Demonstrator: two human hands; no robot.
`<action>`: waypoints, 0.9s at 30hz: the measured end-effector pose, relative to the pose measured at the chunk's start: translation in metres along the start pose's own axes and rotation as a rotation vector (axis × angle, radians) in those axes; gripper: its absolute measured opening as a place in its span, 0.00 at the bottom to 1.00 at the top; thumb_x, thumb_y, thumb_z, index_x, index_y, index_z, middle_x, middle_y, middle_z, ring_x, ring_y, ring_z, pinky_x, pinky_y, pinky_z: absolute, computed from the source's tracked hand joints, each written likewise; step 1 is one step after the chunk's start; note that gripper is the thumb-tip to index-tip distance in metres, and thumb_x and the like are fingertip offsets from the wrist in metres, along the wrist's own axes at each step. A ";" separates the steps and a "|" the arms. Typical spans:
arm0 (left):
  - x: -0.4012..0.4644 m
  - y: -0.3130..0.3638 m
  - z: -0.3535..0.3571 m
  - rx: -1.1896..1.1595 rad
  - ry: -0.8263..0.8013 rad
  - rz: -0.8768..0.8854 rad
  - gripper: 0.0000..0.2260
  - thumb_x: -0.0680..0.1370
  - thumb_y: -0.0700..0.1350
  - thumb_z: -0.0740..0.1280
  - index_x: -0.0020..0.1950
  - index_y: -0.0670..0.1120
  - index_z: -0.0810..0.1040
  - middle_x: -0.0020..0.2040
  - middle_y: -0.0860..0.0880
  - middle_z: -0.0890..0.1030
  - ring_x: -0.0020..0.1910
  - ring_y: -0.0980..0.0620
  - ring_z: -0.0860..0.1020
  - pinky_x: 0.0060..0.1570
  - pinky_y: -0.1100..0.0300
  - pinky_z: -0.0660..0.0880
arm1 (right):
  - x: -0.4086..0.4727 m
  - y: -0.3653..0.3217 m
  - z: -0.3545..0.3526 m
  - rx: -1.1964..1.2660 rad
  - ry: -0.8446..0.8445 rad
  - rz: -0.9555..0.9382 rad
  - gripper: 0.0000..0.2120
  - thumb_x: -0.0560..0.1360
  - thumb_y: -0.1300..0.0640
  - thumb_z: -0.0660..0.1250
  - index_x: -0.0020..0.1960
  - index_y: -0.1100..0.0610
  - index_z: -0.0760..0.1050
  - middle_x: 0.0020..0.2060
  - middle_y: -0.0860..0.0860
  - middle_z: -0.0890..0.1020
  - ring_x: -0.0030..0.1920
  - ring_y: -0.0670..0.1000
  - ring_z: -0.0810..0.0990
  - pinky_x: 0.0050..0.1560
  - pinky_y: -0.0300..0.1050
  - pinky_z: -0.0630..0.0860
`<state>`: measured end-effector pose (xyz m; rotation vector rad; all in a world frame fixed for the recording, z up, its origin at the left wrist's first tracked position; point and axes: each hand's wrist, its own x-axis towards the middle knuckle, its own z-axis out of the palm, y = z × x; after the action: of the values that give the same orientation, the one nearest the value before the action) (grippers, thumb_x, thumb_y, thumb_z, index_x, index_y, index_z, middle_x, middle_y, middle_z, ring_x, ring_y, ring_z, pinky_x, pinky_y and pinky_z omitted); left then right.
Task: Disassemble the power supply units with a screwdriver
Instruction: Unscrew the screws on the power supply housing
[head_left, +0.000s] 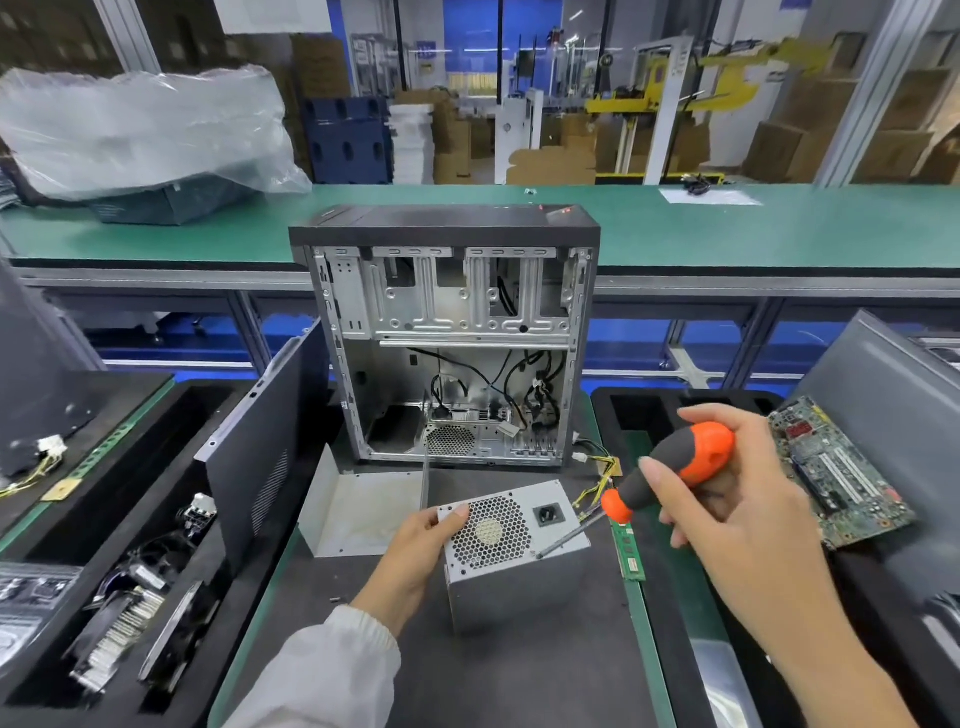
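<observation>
Dark desk (498, 670): left hand (415, 551) grips upright power supply (511, 551); right hand (727, 499) clasps screwdriver (670, 478), tip down-left on its rim; open case (447, 338) behind.

The left hand (415, 551) is reaching forward with its thumb extended and fingers gripping, while the right hand (727, 499) is hovering raised, fingers curling closed.

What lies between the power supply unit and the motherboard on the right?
In the head view, a green RAM stick lies flat between the power supply unit and the motherboard, beneath the right hand's screwdriver.
</observation>
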<state>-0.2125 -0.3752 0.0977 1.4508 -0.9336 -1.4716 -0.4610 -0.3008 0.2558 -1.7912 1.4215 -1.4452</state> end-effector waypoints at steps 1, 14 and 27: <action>-0.001 -0.001 0.001 -0.010 0.003 0.005 0.12 0.81 0.45 0.65 0.57 0.37 0.80 0.50 0.43 0.85 0.51 0.46 0.83 0.52 0.58 0.78 | 0.001 0.000 0.004 -0.022 -0.011 -0.017 0.18 0.68 0.42 0.67 0.55 0.39 0.67 0.32 0.51 0.80 0.30 0.54 0.78 0.37 0.54 0.77; -0.019 -0.011 0.004 -0.011 -0.012 0.100 0.12 0.80 0.46 0.65 0.58 0.39 0.79 0.51 0.44 0.85 0.53 0.46 0.83 0.58 0.53 0.78 | -0.002 0.009 0.027 -0.163 -0.106 -0.139 0.16 0.71 0.42 0.63 0.56 0.40 0.63 0.38 0.44 0.76 0.35 0.46 0.74 0.37 0.31 0.69; -0.021 -0.008 0.005 -0.027 -0.008 0.074 0.12 0.81 0.45 0.65 0.59 0.39 0.78 0.52 0.42 0.85 0.54 0.44 0.83 0.59 0.50 0.77 | -0.006 0.014 0.032 -0.202 -0.149 -0.119 0.15 0.73 0.44 0.64 0.56 0.39 0.62 0.35 0.41 0.72 0.34 0.44 0.72 0.37 0.34 0.70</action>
<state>-0.2187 -0.3535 0.0985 1.3770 -0.9585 -1.4316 -0.4382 -0.3094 0.2301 -2.0929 1.4493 -1.2297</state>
